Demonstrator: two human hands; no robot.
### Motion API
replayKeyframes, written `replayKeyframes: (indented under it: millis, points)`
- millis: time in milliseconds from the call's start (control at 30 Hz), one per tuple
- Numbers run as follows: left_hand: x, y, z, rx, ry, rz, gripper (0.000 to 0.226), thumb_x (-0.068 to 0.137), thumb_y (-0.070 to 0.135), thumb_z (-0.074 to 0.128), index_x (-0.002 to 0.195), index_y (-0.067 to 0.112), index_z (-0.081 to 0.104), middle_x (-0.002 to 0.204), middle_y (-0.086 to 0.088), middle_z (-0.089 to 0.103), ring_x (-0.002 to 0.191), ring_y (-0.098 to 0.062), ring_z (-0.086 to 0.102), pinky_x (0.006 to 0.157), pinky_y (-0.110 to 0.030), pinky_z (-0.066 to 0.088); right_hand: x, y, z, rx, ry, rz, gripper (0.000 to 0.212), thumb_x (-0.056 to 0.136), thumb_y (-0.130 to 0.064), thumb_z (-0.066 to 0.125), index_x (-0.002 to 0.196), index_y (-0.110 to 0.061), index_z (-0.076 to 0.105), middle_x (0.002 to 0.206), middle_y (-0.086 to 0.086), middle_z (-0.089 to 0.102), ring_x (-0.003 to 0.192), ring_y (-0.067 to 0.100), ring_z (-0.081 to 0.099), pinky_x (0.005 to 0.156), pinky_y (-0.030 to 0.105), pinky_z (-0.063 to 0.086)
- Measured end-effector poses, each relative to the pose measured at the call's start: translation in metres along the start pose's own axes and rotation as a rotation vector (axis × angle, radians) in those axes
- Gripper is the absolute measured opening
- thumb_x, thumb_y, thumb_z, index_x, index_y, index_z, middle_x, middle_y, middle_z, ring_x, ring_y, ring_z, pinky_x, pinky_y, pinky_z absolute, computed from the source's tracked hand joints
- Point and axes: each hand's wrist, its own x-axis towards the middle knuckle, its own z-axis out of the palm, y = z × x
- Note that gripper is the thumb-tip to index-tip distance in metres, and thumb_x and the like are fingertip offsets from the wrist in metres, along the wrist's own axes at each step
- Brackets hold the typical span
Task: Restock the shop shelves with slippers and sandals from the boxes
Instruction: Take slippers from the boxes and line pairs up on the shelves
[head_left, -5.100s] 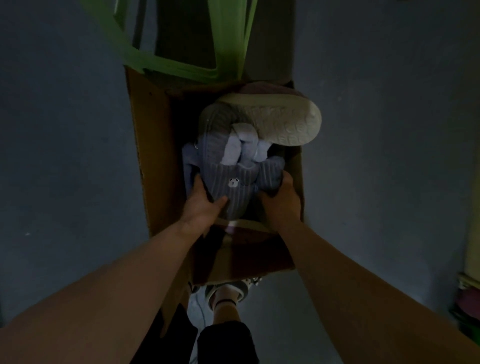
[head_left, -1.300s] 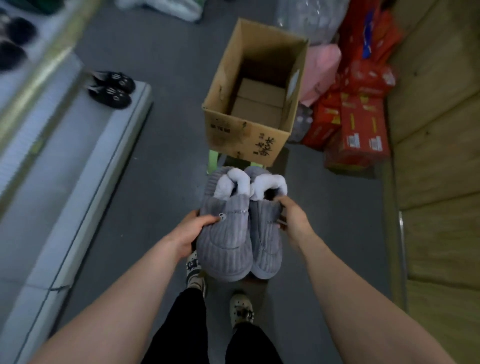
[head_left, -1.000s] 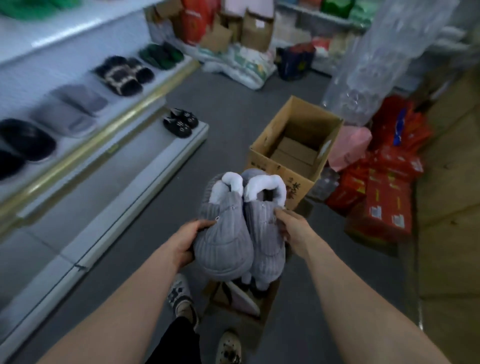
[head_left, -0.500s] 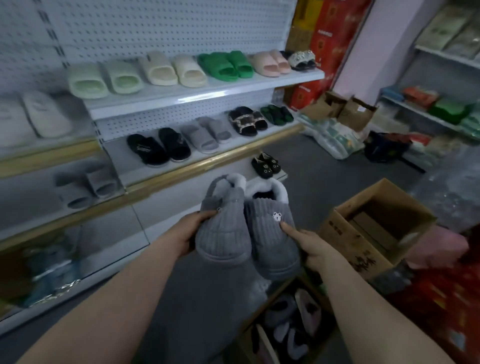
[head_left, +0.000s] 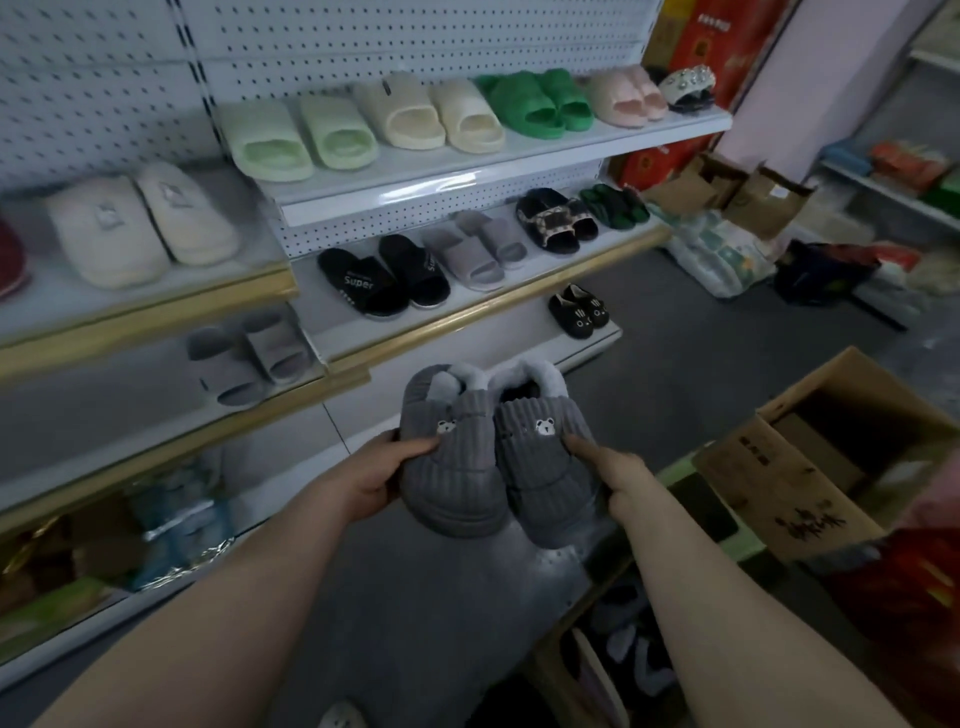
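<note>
The person is turning away from the box (head_left: 779, 488) and now facing the shelves (head_left: 467, 318). The left hand (head_left: 382, 480) and the right hand (head_left: 613, 475) are each gripping one of the grey slippers (head_left: 498, 462), side by side above the floor. Picking a shelf spot is likely coming next.

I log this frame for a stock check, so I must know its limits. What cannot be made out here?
Soles of the slippers: head view, turned away, under the left hand and right hand.
Floor box contents: head view, dark, cut by the bottom edge and the right arm.
Print on the open box: head view, too blurred.
Bottom-shelf goods: head view, blurred.
</note>
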Motion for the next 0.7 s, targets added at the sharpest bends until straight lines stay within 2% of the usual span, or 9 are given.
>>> replayKeyframes:
  millis: [67,100,167,200,300,400,500,633,700]
  points:
    - [0.012,0.001,0.002,0.000,-0.028,-0.008,0.056,0.075,0.027,0.077,0.126,0.011,0.060,0.118,-0.008,0.070,0.107,-0.024,0.068,0.088,-0.036,0.052,0.008,0.000,-0.003,0.033,-0.005,0.046,0.084,0.043,-0.034,0.099,0.109,0.007,0.068,0.100,0.020,0.073,0.086,0.033,0.072,0.080,0.044,0.060]
    - [0.020,0.002,0.005,0.000,-0.035,-0.011,0.061,0.071,0.030,0.081,0.126,0.013,0.059,0.118,-0.008,0.070,0.107,-0.024,0.068,0.089,-0.036,0.052,0.014,-0.001,-0.007,0.055,-0.017,0.068,0.085,0.041,-0.036,0.099,0.111,0.003,0.069,0.102,0.020,0.074,0.089,0.033,0.072,0.084,0.046,0.059]
    - [0.040,0.003,0.012,0.000,-0.037,-0.024,0.079,0.060,0.034,0.090,0.129,0.015,0.057,0.119,-0.007,0.070,0.109,-0.025,0.067,0.091,-0.039,0.052,0.024,-0.006,-0.014,0.074,-0.083,0.095,0.071,0.057,-0.031,0.094,0.118,-0.006,0.068,0.111,0.019,0.072,0.099,0.035,0.070,0.088,0.050,0.057]
    - [0.052,0.003,0.016,-0.001,-0.024,-0.033,0.079,0.061,0.032,0.089,0.130,0.015,0.056,0.119,-0.007,0.070,0.109,-0.026,0.067,0.091,-0.039,0.052,0.030,-0.009,-0.018,0.063,-0.132,0.108,0.074,0.060,-0.027,0.093,0.126,-0.012,0.063,0.116,0.019,0.070,0.105,0.038,0.068,0.089,0.054,0.055]
    - [0.093,0.003,0.027,-0.020,0.064,-0.079,0.055,0.082,0.018,0.074,0.132,0.010,0.055,0.117,-0.009,0.071,0.107,-0.028,0.067,0.086,-0.039,0.053,0.057,-0.024,-0.030,0.053,-0.281,0.121,0.085,0.063,-0.010,0.090,0.138,-0.020,0.052,0.130,0.022,0.062,0.116,0.044,0.061,0.093,0.062,0.050]
    - [0.136,0.008,0.047,-0.029,0.143,-0.137,0.041,0.088,0.014,0.069,0.126,0.003,0.060,0.111,-0.011,0.072,0.099,-0.027,0.069,0.077,-0.035,0.055,0.096,-0.051,-0.044,0.040,-0.371,0.141,0.061,0.077,0.000,0.073,0.135,-0.006,0.054,0.131,0.027,0.059,0.120,0.045,0.057,0.099,0.061,0.047]
    - [0.184,0.018,0.073,-0.038,0.215,-0.185,0.026,0.088,0.011,0.068,0.111,-0.001,0.067,0.106,-0.014,0.073,0.093,-0.026,0.070,0.072,-0.034,0.055,0.143,-0.080,-0.057,0.038,-0.323,0.188,0.044,0.083,0.001,0.063,0.127,0.004,0.060,0.124,0.028,0.063,0.110,0.042,0.063,0.090,0.048,0.056]
    - [0.249,0.026,0.109,-0.047,0.260,-0.271,0.005,0.088,0.012,0.064,0.090,0.008,0.066,0.088,-0.015,0.069,0.080,-0.024,0.062,0.073,-0.033,0.050,0.214,-0.108,-0.078,0.136,-0.152,0.177,0.067,0.065,-0.011,0.083,0.126,0.003,0.060,0.117,0.025,0.068,0.106,0.039,0.067,0.079,0.045,0.058]
    - [0.279,0.028,0.126,-0.073,0.264,-0.303,0.003,0.089,0.012,0.062,0.087,0.014,0.062,0.080,-0.009,0.062,0.077,-0.022,0.058,0.068,-0.033,0.048,0.243,-0.118,-0.086,0.187,-0.097,0.187,0.064,0.066,-0.015,0.085,0.123,0.002,0.061,0.112,0.024,0.070,0.103,0.040,0.068,0.077,0.046,0.058]
